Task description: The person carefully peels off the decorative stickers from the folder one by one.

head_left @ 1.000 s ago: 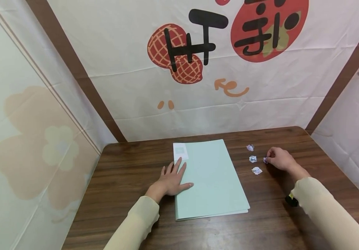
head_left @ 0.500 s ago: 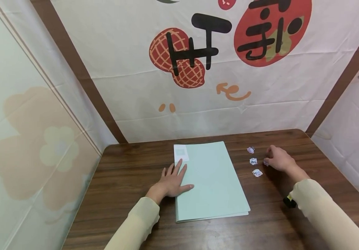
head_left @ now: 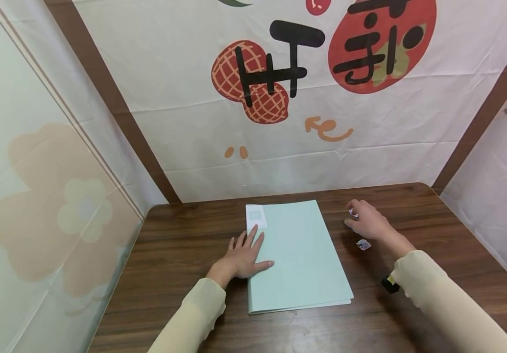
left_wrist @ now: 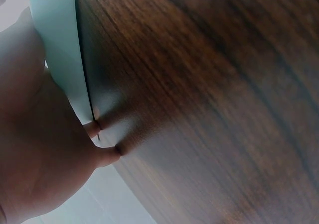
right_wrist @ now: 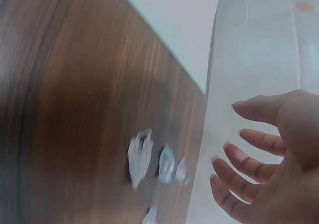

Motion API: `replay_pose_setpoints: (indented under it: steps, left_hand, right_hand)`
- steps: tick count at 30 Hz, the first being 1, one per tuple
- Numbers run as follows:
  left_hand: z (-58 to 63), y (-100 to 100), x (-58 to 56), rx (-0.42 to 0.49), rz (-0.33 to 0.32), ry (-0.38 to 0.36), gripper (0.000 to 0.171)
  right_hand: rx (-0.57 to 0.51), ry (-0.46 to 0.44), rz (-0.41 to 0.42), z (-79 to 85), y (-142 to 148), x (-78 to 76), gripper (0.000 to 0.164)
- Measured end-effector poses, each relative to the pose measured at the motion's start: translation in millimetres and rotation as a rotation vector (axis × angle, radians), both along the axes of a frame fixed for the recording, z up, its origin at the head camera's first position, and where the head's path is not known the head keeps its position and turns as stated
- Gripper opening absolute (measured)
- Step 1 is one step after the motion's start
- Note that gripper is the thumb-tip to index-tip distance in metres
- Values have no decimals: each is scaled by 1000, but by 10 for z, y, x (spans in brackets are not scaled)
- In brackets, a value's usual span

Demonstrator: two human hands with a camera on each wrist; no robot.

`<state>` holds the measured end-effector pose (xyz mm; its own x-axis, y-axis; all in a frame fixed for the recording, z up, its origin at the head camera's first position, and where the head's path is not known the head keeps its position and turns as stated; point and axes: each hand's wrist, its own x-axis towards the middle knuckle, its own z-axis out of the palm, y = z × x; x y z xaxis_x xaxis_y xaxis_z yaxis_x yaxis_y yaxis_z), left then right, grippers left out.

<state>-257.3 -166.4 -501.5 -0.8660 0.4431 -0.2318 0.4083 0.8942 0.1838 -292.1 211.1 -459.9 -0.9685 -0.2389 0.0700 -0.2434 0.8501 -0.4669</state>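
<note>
A mint-green folder (head_left: 299,260) with a white label (head_left: 255,215) lies closed on the wooden table. My left hand (head_left: 241,259) rests on its left side, fingers spread, with some fingertips on the tabletop beyond the spine. My right hand (head_left: 366,223) hovers over small crumpled paper balls right of the folder, its fingers loosely bent and holding nothing. The nearest paper ball (head_left: 363,244) shows below that hand; others are partly or wholly hidden by it. In the right wrist view, several paper balls (right_wrist: 140,158) lie on the table beside the relaxed fingers.
The brown wooden table (head_left: 182,245) has a white printed cloth wall (head_left: 191,132) behind its far edge and cloth panels at both sides. A small black device (head_left: 391,284) sits at the right wrist below the sleeve.
The right hand has let go of the rightmost paper ball and moved left, over the other balls. The left hand and the folder have stayed in place.
</note>
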Motion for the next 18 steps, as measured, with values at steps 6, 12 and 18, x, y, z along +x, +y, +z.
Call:
replay_pose_setpoints:
  steps: [6, 12, 18]
  left_hand:
    - [-4, 4, 37, 5, 4, -1, 89]
    - [36, 3, 52, 18, -3, 2, 88]
    - [79, -6, 47, 29, -5, 3, 88]
  right_hand:
    - [-33, -4, 100, -57, -241, 70, 43]
    - [3, 17, 200, -167, -495, 197, 49]
    - [32, -28, 284, -253, -645, 323, 55]
